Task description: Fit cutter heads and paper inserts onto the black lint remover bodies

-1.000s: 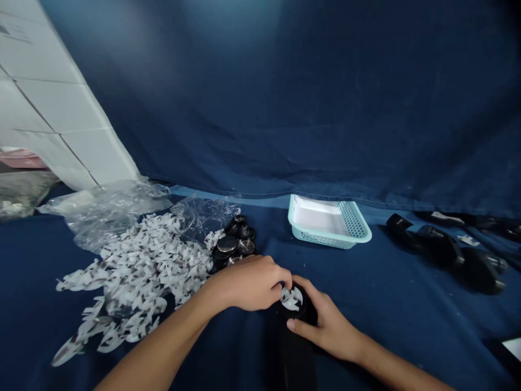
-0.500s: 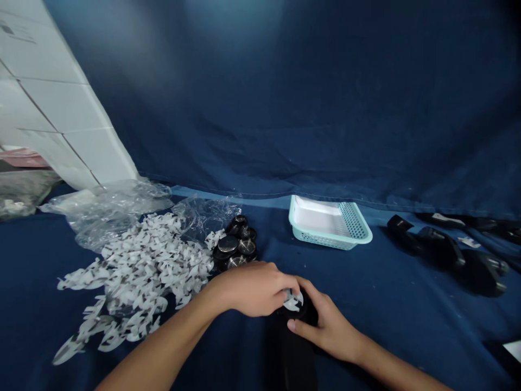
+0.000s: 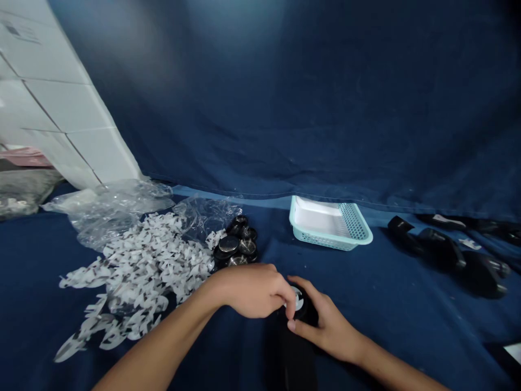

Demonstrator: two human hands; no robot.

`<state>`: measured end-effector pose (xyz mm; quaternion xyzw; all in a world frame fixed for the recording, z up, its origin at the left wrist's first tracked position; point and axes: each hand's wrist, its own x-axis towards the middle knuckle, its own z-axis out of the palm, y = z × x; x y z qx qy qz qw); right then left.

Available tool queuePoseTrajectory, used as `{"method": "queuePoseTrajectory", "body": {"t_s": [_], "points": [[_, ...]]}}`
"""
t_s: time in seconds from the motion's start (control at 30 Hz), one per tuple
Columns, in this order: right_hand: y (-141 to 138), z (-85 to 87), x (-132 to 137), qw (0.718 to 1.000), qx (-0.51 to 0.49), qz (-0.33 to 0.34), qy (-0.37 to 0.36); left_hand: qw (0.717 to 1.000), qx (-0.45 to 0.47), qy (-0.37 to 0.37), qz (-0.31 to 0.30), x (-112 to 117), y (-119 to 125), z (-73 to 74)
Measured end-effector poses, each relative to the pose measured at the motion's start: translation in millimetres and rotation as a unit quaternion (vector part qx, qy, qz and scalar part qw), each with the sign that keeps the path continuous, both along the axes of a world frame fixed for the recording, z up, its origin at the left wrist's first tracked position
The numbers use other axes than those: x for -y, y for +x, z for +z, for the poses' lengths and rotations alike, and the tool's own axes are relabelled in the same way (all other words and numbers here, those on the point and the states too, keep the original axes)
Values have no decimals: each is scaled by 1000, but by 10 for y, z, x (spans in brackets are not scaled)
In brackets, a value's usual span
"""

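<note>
Right at the bottom of my view, my right hand (image 3: 325, 326) is closed around a black round-headed device (image 3: 303, 315) that lies on the blue cloth, its long body running toward 6 o'clock. The right thumb (image 3: 291, 325) sits on the near edge of the head, and the fingers curve over its far side, so that hand has a firm wrap on it. My left hand (image 3: 252, 291) comes in from 9 o'clock with its fingers curled and close together. Their tips (image 3: 290, 303) rest on a white film piece (image 3: 298, 299) on top of the head, though my own fingers hide too much for me to tell whether they are pinching it. At 9 o'clock from the hands lies a loose pile of white cut film pieces (image 3: 138, 266). At 11 o'clock, just past the left hand, sits a cluster of black metal-faced discs (image 3: 236, 244), with a crumpled clear plastic bag (image 3: 109, 217) behind the pile. A pale teal basket (image 3: 329, 228) lined with white stands at 12 o'clock, more black devices (image 3: 443, 252) lie at 2 o'clock, and a tiled white wall (image 3: 69, 103) rises at 10 o'clock.
</note>
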<state>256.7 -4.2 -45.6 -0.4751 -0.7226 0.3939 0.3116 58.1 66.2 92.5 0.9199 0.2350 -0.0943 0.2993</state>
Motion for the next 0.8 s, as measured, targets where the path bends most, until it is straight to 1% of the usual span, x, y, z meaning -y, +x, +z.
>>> {"method": "queuePoseTrajectory", "body": {"t_s": [0.13, 0.2, 0.27, 0.33, 0.43, 0.5, 0.63, 0.73, 0.8], "points": [[-11, 30, 1, 1000, -13, 9, 9, 995, -39, 63, 72, 7, -10, 26], [-11, 39, 0, 1000, -14, 12, 11, 994, -40, 65, 83, 17, -3, 23], [-5, 34, 0, 1000, -8, 9, 10, 994, -34, 66, 79, 24, 9, 8], [5, 16, 3, 1000, -1, 6, 10, 996, -26, 63, 62, 19, 20, -7], [13, -9, 6, 1000, 12, 11, 15, 1000, -3, 8, 15, -11, 17, -12], [8, -7, 2, 1000, 14, 17, 23, 1000, 17, -15, 0, -32, 7, -5], [-11, 32, -14, 1000, -1, 19, 22, 1000, 22, -17, 8, -37, -10, 3], [-16, 46, -16, 999, 4, 24, 37, 999, 19, 11, 31, -21, -15, -10], [-14, 41, -12, 999, 7, 25, 39, 999, 21, 23, 35, -19, -17, -21]]}}
